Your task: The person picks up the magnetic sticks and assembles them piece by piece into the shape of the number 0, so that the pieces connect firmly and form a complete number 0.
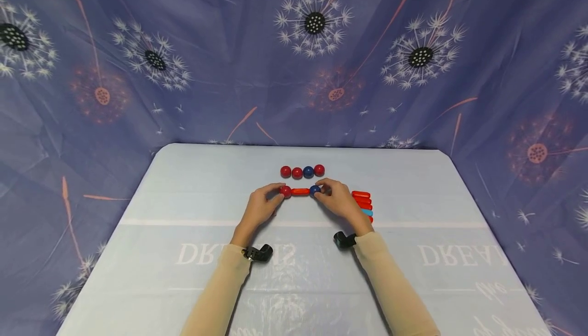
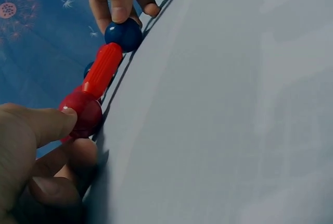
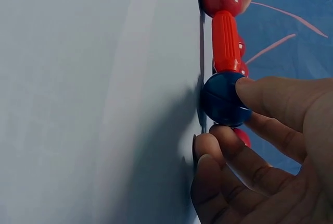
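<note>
A ribbed red rod (image 1: pixel 300 192) lies level between a red ball (image 2: pixel 83 113) and a dark blue ball (image 3: pixel 225 99), touching both in a straight line. My left hand (image 1: pixel 263 204) pinches the red ball between thumb and fingers at the rod's left end. On the other end, my right hand (image 1: pixel 339 200) grips the blue ball, thumb on its near side and fingers beyond. Both wrist views show the joined piece at or just above the table; the exact contact is hard to tell.
Behind the hands, a row of loose balls (image 1: pixel 297 173) sits on the white-covered table (image 1: pixel 206 172), one blue among red. Right of my right hand lies a stack of rods (image 1: pixel 363 201), mostly red with one light blue, partly covered by the wrist. A patterned blue cloth (image 1: pixel 229 70) hangs behind.
</note>
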A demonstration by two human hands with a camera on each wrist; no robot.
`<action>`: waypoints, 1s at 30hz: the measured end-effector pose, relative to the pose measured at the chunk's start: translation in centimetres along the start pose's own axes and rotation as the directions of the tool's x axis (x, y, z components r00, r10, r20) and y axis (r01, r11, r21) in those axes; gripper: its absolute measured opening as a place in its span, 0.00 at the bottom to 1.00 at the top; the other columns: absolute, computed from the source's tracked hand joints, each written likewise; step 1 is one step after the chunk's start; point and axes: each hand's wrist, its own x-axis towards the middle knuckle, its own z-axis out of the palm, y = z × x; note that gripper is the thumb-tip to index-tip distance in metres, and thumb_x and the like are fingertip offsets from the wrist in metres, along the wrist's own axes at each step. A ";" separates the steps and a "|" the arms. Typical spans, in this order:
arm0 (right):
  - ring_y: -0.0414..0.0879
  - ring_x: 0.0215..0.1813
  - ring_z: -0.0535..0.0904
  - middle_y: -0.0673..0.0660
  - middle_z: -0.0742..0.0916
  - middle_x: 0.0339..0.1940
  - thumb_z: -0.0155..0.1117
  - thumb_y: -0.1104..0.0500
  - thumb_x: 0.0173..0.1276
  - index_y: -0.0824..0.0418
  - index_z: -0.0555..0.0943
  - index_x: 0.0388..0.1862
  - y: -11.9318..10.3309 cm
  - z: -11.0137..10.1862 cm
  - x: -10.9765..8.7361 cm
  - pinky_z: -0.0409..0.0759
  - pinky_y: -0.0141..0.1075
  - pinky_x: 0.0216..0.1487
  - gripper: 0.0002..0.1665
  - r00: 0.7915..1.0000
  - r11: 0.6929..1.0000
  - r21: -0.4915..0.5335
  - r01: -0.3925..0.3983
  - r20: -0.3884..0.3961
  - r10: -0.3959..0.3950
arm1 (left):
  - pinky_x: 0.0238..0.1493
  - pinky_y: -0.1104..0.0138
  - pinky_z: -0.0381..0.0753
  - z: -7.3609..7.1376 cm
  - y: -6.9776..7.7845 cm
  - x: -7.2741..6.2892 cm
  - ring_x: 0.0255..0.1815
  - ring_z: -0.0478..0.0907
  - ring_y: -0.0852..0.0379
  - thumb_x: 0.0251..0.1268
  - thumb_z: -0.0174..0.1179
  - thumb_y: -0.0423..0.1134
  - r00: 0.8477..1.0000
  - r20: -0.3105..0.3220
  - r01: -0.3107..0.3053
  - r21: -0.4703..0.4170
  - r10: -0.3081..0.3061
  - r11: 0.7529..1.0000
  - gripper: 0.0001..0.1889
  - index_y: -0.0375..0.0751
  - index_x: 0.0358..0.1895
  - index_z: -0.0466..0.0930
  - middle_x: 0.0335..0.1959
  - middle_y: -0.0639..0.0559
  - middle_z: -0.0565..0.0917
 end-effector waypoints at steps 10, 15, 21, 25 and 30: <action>0.53 0.48 0.85 0.58 0.87 0.45 0.68 0.56 0.72 0.61 0.81 0.62 0.1 -1.7 -0.2 0.84 0.43 0.47 0.22 1.000 1.000 0.008 0.020 0.019 -0.020 | 0.19 0.69 0.76 0.3 -0.7 0.7 0.11 0.74 0.61 0.71 0.66 0.39 0.999 0.010 0.038 -0.114 -0.037 0.993 0.17 0.48 0.62 0.85 0.56 0.44 0.87; 0.56 0.51 0.86 0.62 0.87 0.50 0.67 0.56 0.74 0.63 0.80 0.65 0.1 -3.9 -0.8 0.84 0.47 0.48 0.24 0.999 0.999 -0.029 0.043 0.002 -0.043 | 0.17 0.68 0.76 0.0 -0.7 0.7 0.11 0.74 0.60 0.72 0.66 0.39 0.998 0.011 0.057 -0.118 -0.056 0.991 0.17 0.50 0.62 0.85 0.55 0.45 0.87; 0.61 0.55 0.82 0.69 0.85 0.57 0.65 0.56 0.75 0.66 0.79 0.66 1.5 -7.1 -1.7 0.81 0.55 0.57 0.25 0.999 0.994 -0.106 0.033 0.000 -0.033 | 0.18 0.69 0.76 -0.1 -0.9 0.7 0.12 0.75 0.60 0.71 0.66 0.41 0.996 0.038 0.083 -0.118 -0.079 0.989 0.18 0.51 0.63 0.84 0.57 0.45 0.86; 0.63 0.57 0.81 0.70 0.84 0.58 0.65 0.57 0.75 0.66 0.78 0.66 3.6 -8.7 -2.2 0.81 0.57 0.57 0.25 1.000 0.992 -0.127 0.004 0.012 -0.003 | 0.21 0.70 0.75 -0.2 -0.9 0.8 0.12 0.75 0.60 0.72 0.66 0.41 0.995 0.038 0.092 -0.120 -0.088 0.988 0.18 0.51 0.63 0.85 0.58 0.46 0.86; 0.66 0.60 0.79 0.70 0.83 0.59 0.64 0.55 0.75 0.65 0.78 0.66 6.4 -9.9 -2.8 0.80 0.57 0.57 0.25 0.996 0.987 -0.149 -0.060 0.050 0.068 | 0.20 0.71 0.73 -0.2 -0.8 0.9 0.12 0.75 0.60 0.71 0.67 0.40 0.995 0.039 0.101 -0.136 -0.096 0.986 0.18 0.50 0.62 0.85 0.57 0.45 0.87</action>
